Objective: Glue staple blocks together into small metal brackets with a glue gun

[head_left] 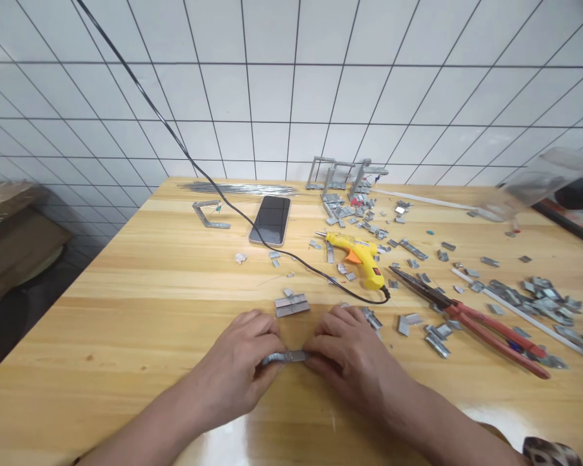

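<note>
Between my two hands is a short grey metal strip (pixel 295 356), held low over the front of the wooden table. My left hand (pixel 245 359) pinches its left end, thumb below and fingers curled above. At the right end, my right hand (pixel 344 353) grips it the same way. The fingers cover both ends of the strip. Just beyond the hands lies a grey channel-shaped metal piece (pixel 292 305). More small bent metal pieces (pixel 370 318) lie close behind my right hand.
A yellow glue gun (pixel 362 255) with a black cord (pixel 315 273) lies mid-table, beside a phone (pixel 271 220). Red-handled long-nose pliers (pixel 486 330) rest at the right among scattered metal bits. Small metal frames (pixel 364 178) stand at the back, near thin wires (pixel 238 189). A tiled wall rises behind.
</note>
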`<state>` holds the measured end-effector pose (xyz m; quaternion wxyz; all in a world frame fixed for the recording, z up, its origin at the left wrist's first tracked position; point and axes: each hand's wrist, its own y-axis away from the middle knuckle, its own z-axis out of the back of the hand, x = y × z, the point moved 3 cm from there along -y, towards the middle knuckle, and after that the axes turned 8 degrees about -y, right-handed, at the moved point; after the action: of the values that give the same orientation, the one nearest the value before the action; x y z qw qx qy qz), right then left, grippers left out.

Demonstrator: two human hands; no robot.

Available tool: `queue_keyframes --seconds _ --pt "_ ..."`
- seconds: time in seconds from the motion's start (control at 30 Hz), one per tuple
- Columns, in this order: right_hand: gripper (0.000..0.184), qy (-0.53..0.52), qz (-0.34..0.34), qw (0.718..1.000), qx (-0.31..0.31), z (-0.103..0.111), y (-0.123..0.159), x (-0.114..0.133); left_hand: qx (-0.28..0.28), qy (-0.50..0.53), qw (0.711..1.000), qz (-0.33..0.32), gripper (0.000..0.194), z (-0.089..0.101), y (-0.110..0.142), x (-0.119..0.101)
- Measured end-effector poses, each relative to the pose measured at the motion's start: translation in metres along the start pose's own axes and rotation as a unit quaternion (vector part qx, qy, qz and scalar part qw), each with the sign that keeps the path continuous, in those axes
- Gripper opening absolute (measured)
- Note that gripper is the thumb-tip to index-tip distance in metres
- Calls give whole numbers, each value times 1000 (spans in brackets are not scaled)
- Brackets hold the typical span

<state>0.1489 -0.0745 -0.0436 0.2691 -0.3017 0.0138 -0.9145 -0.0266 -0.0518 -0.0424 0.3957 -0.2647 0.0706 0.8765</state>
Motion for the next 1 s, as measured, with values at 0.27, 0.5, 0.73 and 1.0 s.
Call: queue_keyframes --seconds 0.27,0.5,0.73,1.0 --pt "11 -23 -11 987 -157 37 4 -26 -7 -3 1000 -1 17 0 3 0" --pt "32 55 -271 930 -242 69 8 -84 -4 3 1000 0 18 2 0 -1" --pt "56 20 -348 913 -210 58 -3 -101 -9 -3 1000 0 17 1 1 0" --pt "53 -113 -346 893 -265 64 -8 -113 -16 3 1000 -9 21 0 1 -1"
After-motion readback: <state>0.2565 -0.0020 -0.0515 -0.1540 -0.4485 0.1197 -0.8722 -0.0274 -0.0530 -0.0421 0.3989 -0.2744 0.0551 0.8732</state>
